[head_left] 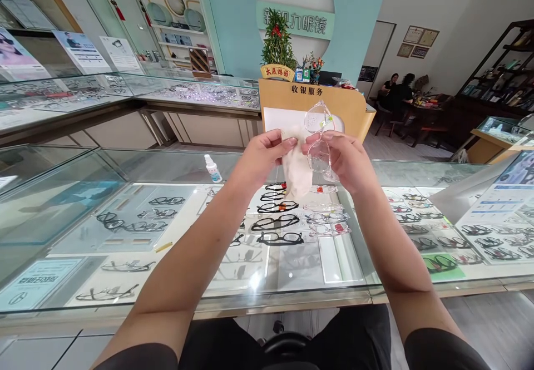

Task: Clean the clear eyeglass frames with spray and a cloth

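Above the glass counter, my left hand (267, 153) pinches a pale cleaning cloth (298, 172) that hangs down from the fingers. My right hand (348, 158) is closed on a pair of clear-framed eyeglasses (319, 156), held on end with one lens above the other. The cloth and the glasses are side by side, close to each other; whether they touch I cannot tell. On the counter left of my hands stands a small white spray bottle (212, 168). Under the glass below lie rows of eyeglasses, among them a black pair (280, 238).
The glass display counter (287, 297) runs across in front of me, with more frames (442, 262) to the right. A printed sign (515, 186) stands at the right. Beyond are a wooden cashier desk (354, 105), other showcases and two seated people (403, 92).
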`<control>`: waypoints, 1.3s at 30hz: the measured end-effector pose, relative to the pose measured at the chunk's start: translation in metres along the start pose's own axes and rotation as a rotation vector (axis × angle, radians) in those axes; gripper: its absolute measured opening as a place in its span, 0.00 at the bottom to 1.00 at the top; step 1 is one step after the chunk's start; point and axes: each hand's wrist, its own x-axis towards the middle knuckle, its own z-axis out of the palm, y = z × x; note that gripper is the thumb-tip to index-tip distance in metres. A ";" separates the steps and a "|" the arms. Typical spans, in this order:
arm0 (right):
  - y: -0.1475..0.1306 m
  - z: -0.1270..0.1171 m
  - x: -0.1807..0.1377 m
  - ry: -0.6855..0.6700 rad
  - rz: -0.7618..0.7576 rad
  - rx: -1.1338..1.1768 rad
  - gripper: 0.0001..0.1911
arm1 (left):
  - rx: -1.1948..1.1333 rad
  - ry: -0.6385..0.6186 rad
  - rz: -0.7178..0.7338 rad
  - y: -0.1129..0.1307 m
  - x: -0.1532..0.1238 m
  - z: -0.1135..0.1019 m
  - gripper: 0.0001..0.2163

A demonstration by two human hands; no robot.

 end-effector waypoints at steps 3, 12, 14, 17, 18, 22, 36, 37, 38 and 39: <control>0.000 0.000 -0.001 -0.047 -0.015 -0.018 0.13 | -0.028 -0.005 -0.009 -0.002 0.000 0.003 0.19; 0.002 0.003 -0.001 -0.176 -0.012 -0.004 0.13 | -0.145 -0.001 -0.117 -0.009 0.001 0.013 0.15; 0.004 0.003 0.001 -0.167 -0.006 -0.004 0.13 | -0.157 0.015 -0.136 -0.014 0.002 0.014 0.15; 0.009 0.002 0.004 -0.120 0.026 -0.019 0.13 | -0.164 0.048 -0.179 -0.023 0.005 0.016 0.16; 0.011 0.001 0.005 -0.101 0.039 -0.031 0.13 | -0.159 0.062 -0.192 -0.026 0.006 0.016 0.17; 0.013 0.000 0.007 -0.036 0.075 -0.086 0.12 | -0.107 0.096 -0.211 -0.039 0.011 0.014 0.18; 0.009 0.002 0.006 0.060 0.076 -0.161 0.12 | 0.191 0.337 -0.177 -0.049 0.012 0.021 0.16; 0.008 0.001 0.006 0.087 0.078 -0.157 0.12 | 0.234 0.333 -0.205 -0.047 0.011 0.022 0.15; 0.008 -0.001 0.007 0.108 0.081 -0.152 0.12 | 0.271 0.287 -0.242 -0.045 0.009 0.023 0.14; 0.007 -0.002 0.007 0.126 0.083 -0.148 0.12 | 0.300 0.213 -0.284 -0.043 0.007 0.024 0.12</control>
